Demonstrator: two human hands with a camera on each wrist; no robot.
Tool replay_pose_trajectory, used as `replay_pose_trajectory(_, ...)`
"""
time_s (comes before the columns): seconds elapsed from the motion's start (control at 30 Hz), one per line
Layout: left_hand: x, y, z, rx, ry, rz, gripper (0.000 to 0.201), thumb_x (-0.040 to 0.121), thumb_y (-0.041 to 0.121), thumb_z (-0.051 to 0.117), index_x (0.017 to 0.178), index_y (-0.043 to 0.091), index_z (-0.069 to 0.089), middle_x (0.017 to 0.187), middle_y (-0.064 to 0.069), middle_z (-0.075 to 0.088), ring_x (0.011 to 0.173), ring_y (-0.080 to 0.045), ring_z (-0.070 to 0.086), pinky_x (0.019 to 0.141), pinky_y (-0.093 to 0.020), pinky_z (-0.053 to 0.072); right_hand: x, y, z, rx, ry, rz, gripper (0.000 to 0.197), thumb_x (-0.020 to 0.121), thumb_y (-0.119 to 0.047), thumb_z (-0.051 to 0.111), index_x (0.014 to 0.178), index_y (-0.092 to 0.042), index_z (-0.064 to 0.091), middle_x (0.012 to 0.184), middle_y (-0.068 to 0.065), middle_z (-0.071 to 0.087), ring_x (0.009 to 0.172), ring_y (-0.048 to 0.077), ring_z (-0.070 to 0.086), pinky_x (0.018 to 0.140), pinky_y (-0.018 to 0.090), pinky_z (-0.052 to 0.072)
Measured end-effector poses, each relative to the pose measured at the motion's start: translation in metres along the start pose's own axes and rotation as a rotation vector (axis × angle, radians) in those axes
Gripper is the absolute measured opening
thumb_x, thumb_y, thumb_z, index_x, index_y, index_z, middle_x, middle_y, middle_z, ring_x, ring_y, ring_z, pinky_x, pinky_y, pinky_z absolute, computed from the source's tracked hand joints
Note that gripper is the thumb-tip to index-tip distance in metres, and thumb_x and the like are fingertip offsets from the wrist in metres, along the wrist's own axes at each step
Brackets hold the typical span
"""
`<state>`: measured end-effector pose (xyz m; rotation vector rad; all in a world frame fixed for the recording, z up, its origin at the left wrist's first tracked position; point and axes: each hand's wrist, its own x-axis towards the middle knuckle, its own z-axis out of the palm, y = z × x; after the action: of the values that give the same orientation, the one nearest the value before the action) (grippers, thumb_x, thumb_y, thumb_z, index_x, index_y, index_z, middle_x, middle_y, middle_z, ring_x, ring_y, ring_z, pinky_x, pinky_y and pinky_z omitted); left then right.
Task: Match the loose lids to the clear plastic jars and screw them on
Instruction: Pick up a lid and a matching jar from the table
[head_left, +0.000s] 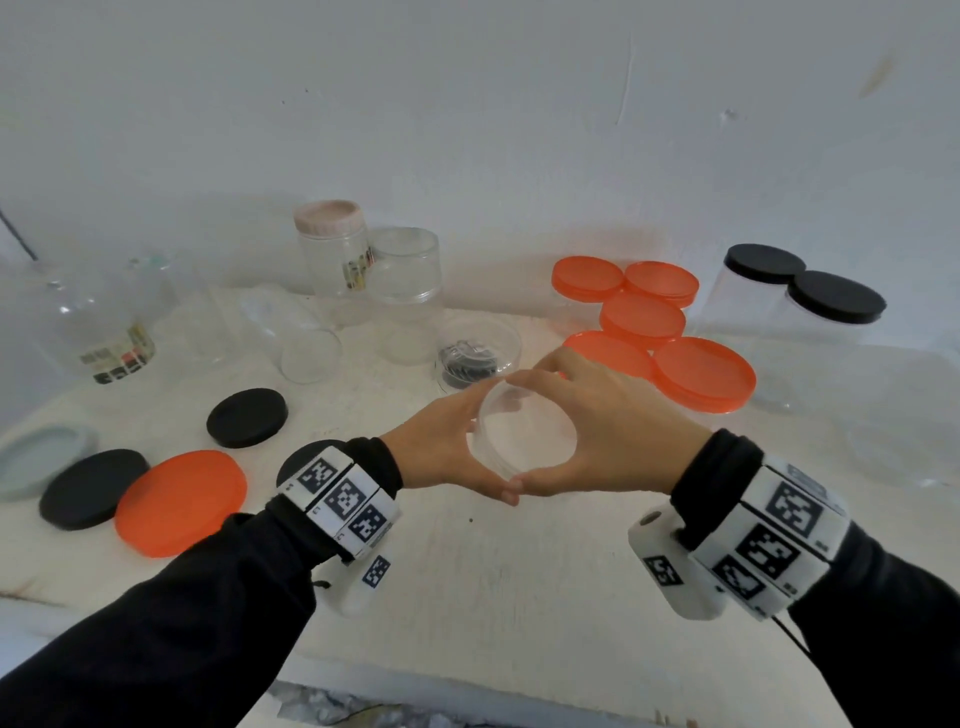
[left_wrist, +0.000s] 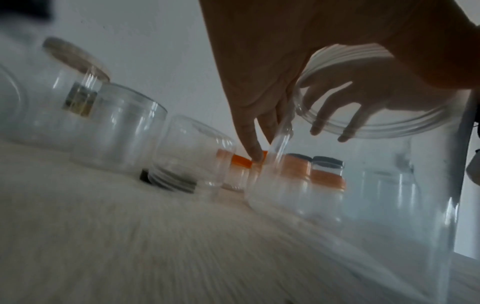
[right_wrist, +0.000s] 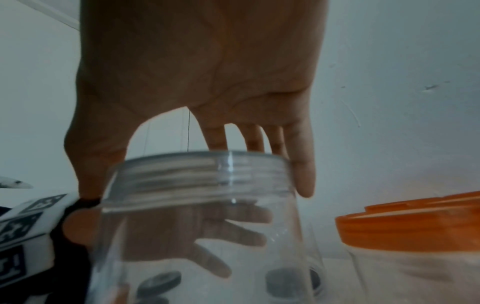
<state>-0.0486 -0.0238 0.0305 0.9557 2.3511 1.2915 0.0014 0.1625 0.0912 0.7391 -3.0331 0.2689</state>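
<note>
From my head camera, my left hand (head_left: 441, 441) and my right hand (head_left: 597, 431) wrap the threaded mouth of an open clear jar (head_left: 524, 436) from either side, thumbs meeting at the near rim and fingertips closing round the far rim. The jar stands lidless on the white desk (head_left: 493, 582). To its left lie loose lids: an orange lid (head_left: 179, 501), two black lids (head_left: 93, 488) (head_left: 248, 417) and a pale grey-green lid (head_left: 39, 457) at the edge. Behind my right hand stands a cluster of orange-lidded jars (head_left: 704, 371), and further right two black-lidded jars (head_left: 836, 299). At the back are a pink-lidded jar (head_left: 332, 249), an open jar beside it (head_left: 408, 291), and a jar lying on its side (head_left: 301, 343).

From my left wrist, my left hand's fingers (left_wrist: 249, 139) curl down along the jar's side, and through the clear wall (left_wrist: 389, 185) I see my right hand's fingers (left_wrist: 337, 115) on the far side of the rim. The picture is blurred.

From my right wrist, my palm (right_wrist: 202, 72) sits above the jar's threaded neck (right_wrist: 202, 176), thumb on one side and fingers over the other, gripping it. My left hand's fingers (right_wrist: 228, 230) show through the plastic below. One orange-lidded jar (right_wrist: 415, 232) stands just beside it.
</note>
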Motion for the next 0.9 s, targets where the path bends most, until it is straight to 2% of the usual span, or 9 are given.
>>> replay_pose_trajectory(0.1,-0.004,-0.002,-0.032,0.046,0.076,0.045,0.084,0.046,0.055,0.074,0.119,0.053,0.033,0.123,0.029,0.045,0.115,0.012,0.042,0.092,-0.004,0.035,0.018,-0.006,-0.005,0.035,0.107,0.017,0.089,0.06,-0.076,0.059,0.135,-0.035,0.037,0.125,-0.01,0.042,0.103,0.01,0.047,0.074,0.024,0.038)
replay_pose_trajectory(0.23,-0.01,-0.025,-0.087,0.018,0.278,0.041,0.069,0.06,0.073,0.062,0.12,0.041,0.047,0.128,0.022,0.048,0.116,0.01,0.044,0.096,-0.008,0.035,0.044,-0.007,-0.015,0.257,0.369,0.089,0.095,0.053,-0.079,0.054,0.132,-0.028,0.044,0.122,-0.008,0.044,0.1,0.007,0.048,0.078,0.022,0.04)
replay_pose_trajectory(0.33,-0.009,-0.061,-0.125,0.059,0.515,-0.062,0.046,0.077,0.052,0.065,0.115,0.03,0.054,0.123,0.014,0.051,0.112,0.005,0.047,0.101,-0.021,0.036,0.068,-0.006,-0.021,0.355,0.539,0.134,0.088,0.06,-0.064,0.068,0.133,-0.021,0.043,0.125,-0.002,0.041,0.105,0.011,0.048,0.083,0.023,0.04)
replay_pose_trajectory(0.4,-0.008,-0.086,-0.147,0.256,0.651,-0.096,0.038,0.083,0.036,0.065,0.116,0.021,0.055,0.126,0.004,0.05,0.121,-0.013,0.043,0.107,-0.033,0.031,0.087,-0.003,-0.024,0.369,0.579,0.184,0.086,0.063,-0.056,0.073,0.133,-0.02,0.04,0.13,0.0,0.038,0.109,0.014,0.047,0.086,0.027,0.043)
replay_pose_trajectory(0.47,-0.007,-0.107,-0.165,0.429,0.711,-0.139,0.044,0.084,0.033,0.065,0.121,0.013,0.053,0.137,-0.005,0.043,0.129,-0.026,0.03,0.108,-0.037,0.023,0.106,0.002,-0.023,0.376,0.599,0.239,0.087,0.063,-0.055,0.075,0.133,-0.019,0.038,0.131,0.001,0.035,0.112,0.017,0.046,0.088,0.032,0.045)
replay_pose_trajectory(0.57,-0.008,-0.133,-0.183,0.567,0.672,-0.288,0.071,0.077,0.056,0.057,0.132,0.011,0.046,0.149,-0.011,0.027,0.136,-0.032,0.017,0.111,-0.045,0.017,0.133,0.011,-0.018,0.367,0.628,0.294,0.089,0.063,-0.053,0.077,0.133,-0.016,0.037,0.132,0.003,0.033,0.116,0.021,0.045,0.09,0.036,0.046)
replay_pose_trajectory(0.67,-0.007,-0.152,-0.188,0.628,0.491,-0.461,0.091,0.068,0.073,0.04,0.142,0.02,0.032,0.156,-0.005,0.008,0.142,-0.03,0.003,0.114,-0.049,0.011,0.152,0.022,-0.018,0.329,0.64,0.338,0.089,0.064,-0.05,0.078,0.133,-0.013,0.037,0.134,0.006,0.033,0.119,0.023,0.042,0.091,0.034,0.043)
replay_pose_trajectory(0.77,-0.006,-0.162,-0.187,0.567,0.414,-0.526,0.069,0.087,0.056,0.049,0.145,0.027,0.024,0.157,0.001,-0.004,0.143,-0.026,-0.007,0.114,-0.051,0.007,0.167,0.033,-0.019,0.306,0.608,0.376,0.089,0.064,-0.048,0.079,0.134,-0.012,0.036,0.136,0.007,0.032,0.121,0.024,0.04,0.089,0.032,0.039)
replay_pose_trajectory(0.9,-0.006,-0.165,-0.189,0.504,0.38,-0.509,0.059,0.093,0.043,0.046,0.145,0.026,0.024,0.157,-0.001,-0.004,0.142,-0.026,-0.014,0.115,-0.044,0.001,0.183,0.043,-0.017,0.262,0.523,0.415,0.088,0.065,-0.046,0.079,0.134,-0.012,0.036,0.136,0.009,0.032,0.123,0.027,0.038,0.094,0.039,0.04)
